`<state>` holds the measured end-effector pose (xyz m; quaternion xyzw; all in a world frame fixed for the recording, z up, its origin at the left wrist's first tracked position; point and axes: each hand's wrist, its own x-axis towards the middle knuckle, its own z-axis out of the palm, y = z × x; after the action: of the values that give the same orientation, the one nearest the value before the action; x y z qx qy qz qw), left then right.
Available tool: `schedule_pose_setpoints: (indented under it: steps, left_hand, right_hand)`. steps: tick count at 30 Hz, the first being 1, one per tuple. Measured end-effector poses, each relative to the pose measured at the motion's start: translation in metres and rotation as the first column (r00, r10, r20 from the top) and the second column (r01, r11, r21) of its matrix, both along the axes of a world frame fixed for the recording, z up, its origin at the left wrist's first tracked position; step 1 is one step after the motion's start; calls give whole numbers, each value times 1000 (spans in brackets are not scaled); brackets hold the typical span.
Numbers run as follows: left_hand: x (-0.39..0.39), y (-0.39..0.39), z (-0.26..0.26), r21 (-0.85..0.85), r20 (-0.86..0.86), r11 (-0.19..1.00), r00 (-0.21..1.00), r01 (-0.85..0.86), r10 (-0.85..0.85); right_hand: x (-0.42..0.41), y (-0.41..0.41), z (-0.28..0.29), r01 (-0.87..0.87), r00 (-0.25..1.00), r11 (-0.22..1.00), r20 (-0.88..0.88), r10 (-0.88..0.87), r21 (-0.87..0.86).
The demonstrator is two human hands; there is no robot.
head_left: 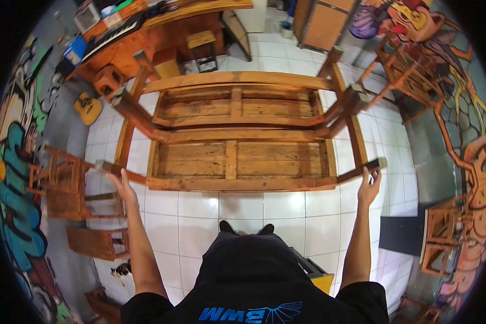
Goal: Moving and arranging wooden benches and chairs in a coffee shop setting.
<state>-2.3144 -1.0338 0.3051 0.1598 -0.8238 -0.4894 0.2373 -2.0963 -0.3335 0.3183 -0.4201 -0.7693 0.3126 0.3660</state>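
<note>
Before me lies upturned wooden furniture that looks like two tables side by side, legs up; the nearer tabletop underside (192,160) and the farther one (194,108) face me. My left hand (125,190) is at the near left table leg (131,173), its thumb and fingers about the leg close to its end. On the opposite side, my right hand (368,188) has its fingers around the near right table leg (354,175). More legs rise behind, among them a left one (133,113) and a right one (344,107). Both arms reach out wide.
Chairs (65,194) and a stool (97,243) stand left, near a cat (122,268). More chairs (413,77) are on the right. An acoustic guitar (88,108) leans at the left wall. Behind the tables are a stool (201,42) and a counter with a keyboard (113,36).
</note>
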Motion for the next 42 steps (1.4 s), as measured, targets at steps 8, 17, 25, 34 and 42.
schedule_pose_setpoints:
  steps: [8,17,25,34,42]
  left_hand:
    - [-3,3,-6,-69,15,993,995,-94,96]
    - [20,211,4,-332,-260,881,865,337,-429]
    - [22,460,44,-507,139,-230,-184,831,-973]
    - [46,653,2,-619,-337,-217,-505,755,-795]
    - [75,708,-41,-344,-531,-313,-458,885,-713]
  right_hand:
    - [-5,6,-3,-39,998,998,-54,36,-53]
    - [44,-23,-147,-514,204,324,-480,-853,-794]
    - [62,-138,-220,-102,123,297,-308,-943,-949]
    - [49,-132,-282,227,337,357,-271,-902,-906]
    - [24,-82,-259,149,280,434,-383,-881,-889]
